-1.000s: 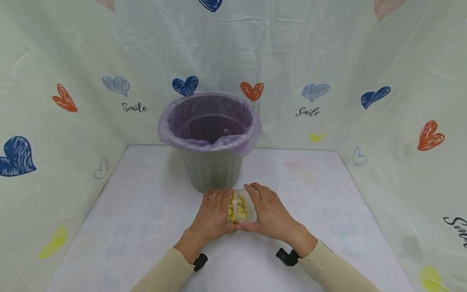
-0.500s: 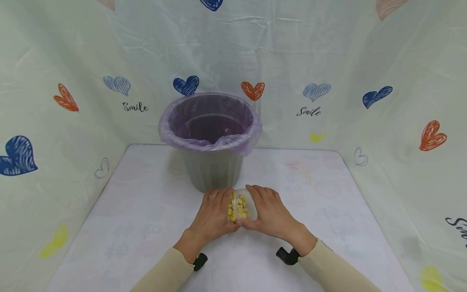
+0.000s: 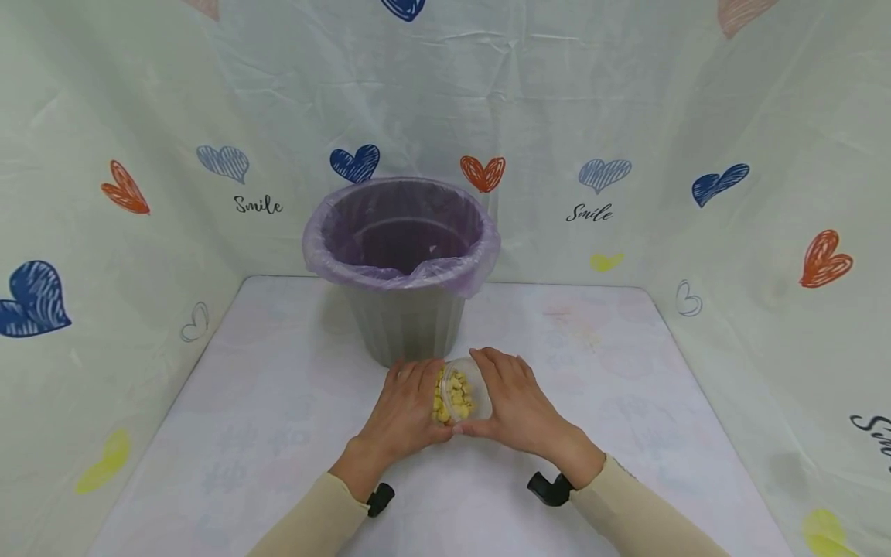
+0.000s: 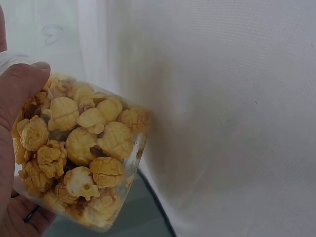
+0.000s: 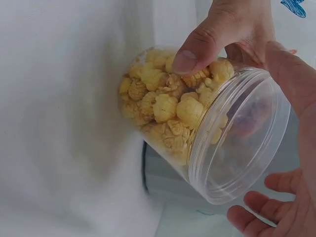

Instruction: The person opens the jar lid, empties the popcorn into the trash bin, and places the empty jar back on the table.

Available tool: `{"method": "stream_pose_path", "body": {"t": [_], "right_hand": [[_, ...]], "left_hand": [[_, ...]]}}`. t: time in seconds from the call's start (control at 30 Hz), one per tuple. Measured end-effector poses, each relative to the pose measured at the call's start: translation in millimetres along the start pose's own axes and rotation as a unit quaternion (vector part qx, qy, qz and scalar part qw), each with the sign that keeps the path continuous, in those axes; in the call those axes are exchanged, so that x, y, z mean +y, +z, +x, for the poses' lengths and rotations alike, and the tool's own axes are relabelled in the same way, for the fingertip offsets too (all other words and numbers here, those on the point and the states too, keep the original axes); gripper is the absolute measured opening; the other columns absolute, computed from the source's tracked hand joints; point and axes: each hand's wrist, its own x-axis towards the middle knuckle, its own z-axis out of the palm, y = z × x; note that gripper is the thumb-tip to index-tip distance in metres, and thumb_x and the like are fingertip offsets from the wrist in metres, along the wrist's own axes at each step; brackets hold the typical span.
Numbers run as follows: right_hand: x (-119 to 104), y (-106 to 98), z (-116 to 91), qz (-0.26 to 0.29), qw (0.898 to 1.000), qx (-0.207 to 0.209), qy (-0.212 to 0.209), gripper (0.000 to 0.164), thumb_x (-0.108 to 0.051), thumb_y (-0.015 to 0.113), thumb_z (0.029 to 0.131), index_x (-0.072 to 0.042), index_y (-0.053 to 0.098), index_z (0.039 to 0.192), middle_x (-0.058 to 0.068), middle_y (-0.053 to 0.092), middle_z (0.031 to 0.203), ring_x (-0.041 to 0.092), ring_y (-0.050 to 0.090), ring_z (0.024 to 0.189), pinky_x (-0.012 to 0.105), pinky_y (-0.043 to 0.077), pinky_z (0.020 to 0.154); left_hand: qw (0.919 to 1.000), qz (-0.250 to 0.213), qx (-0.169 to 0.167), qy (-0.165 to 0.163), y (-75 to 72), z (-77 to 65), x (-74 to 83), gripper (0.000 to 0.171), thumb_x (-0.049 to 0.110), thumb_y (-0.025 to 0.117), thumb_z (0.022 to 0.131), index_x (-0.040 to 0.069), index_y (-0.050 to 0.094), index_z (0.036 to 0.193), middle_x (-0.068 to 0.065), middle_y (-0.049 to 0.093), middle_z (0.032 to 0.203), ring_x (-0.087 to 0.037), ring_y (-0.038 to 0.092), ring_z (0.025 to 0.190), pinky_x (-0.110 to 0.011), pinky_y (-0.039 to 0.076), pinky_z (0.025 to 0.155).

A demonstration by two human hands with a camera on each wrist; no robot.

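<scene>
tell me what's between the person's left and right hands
A clear popcorn jar, gripped by the left hand with one round end facing the right hand; the head view shows it.

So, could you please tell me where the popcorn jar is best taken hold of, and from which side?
I'd grip the jar round its smooth, cylindrical body, coming from the person's left: it lies tipped, its ridged end towards the right hand, and the left hand fits round that body.
</scene>
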Motion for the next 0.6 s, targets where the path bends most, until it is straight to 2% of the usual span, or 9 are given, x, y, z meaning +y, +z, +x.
{"method": "stream_pose_path", "body": {"t": [0.13,0.33,0.6], "right_hand": [[-0.1,1.0,1.4,-0.007,1.0,0.007,0.013,0.111,-0.067,0.084,0.078,0.001,0.043,0.155,0.02,0.052,0.149,0.04,0.051,0.137,0.065,0.039,0.115],[0.2,1.6,2.3,-0.006,1.0,0.007,0.022,0.107,-0.067,0.084,0.079,0.002,0.047,0.152,0.02,0.057,0.144,0.041,0.054,0.134,0.065,0.041,0.113],[3.2,-1.9,0.9,0.03,0.999,-0.025,-0.03,0.097,-0.04,0.086,0.084,-0.003,0.038,0.16,0.017,0.044,0.157,0.038,0.044,0.141,0.063,0.037,0.116]], "left_hand": [[1.0,0.001,0.004,0.003,-0.4,-0.1,-0.5,0.105,0.057,0.095,0.069,0.001,0.048,0.145,-0.014,0.064,0.133,-0.033,0.06,0.123,-0.061,0.046,0.111],[1.0,-0.003,0.008,0.005,0.0,0.3,-0.6,0.102,0.057,0.093,0.071,0.001,0.049,0.144,-0.013,0.064,0.132,-0.032,0.06,0.123,-0.06,0.046,0.11],[1.0,0.007,0.003,0.003,-0.1,0.2,-0.8,0.103,0.054,0.094,0.069,0.002,0.048,0.145,-0.013,0.064,0.132,-0.032,0.059,0.125,-0.061,0.046,0.111]]}}
